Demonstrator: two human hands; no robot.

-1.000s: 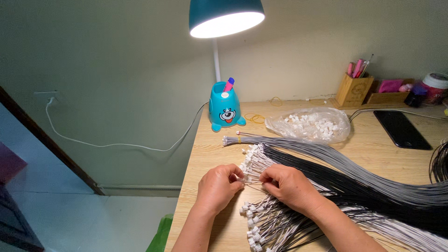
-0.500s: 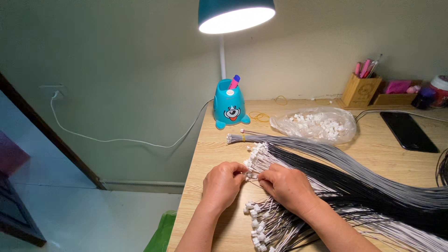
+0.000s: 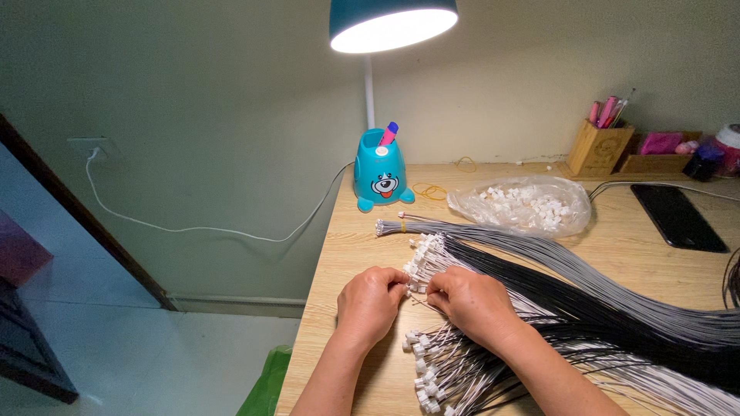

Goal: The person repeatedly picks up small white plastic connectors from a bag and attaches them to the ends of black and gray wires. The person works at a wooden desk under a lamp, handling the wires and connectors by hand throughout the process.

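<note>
- A small white connector [image 3: 414, 286] on a thin wire sits pinched between the fingertips of both hands, at the near left part of the wooden tabletop [image 3: 362, 254].
- The left hand [image 3: 371, 303] is curled, its fingertips closed on the connector from the left.
- The right hand [image 3: 471, 302] is curled as well, knuckles up, its fingertips meeting those of the left hand at the same connector and wire.
- Under and just beyond the hands lies a spread of wires with white connectors [image 3: 425, 254] on their ends; more such ends fan out near the person, below the right forearm [image 3: 432, 370].
- To the right of these, a bundle of black wires [image 3: 586, 300] runs across the tabletop toward the right edge.
- Farther off lies a bundle of grey wires [image 3: 539, 246], its ends pointing left.
- Beyond the grey wires a clear plastic bag of white connector housings [image 3: 524, 206] rests on the tabletop.
- At the far left stands a teal pen holder with a cartoon face [image 3: 379, 173], a marker sticking out of it; yellow rubber bands [image 3: 428, 189] lie just right of it.
- A teal lamp shade [image 3: 391, 23] shines from above.
- At the far right are a wooden pen box [image 3: 597, 148] and a dark phone [image 3: 678, 217] lying flat.
</note>
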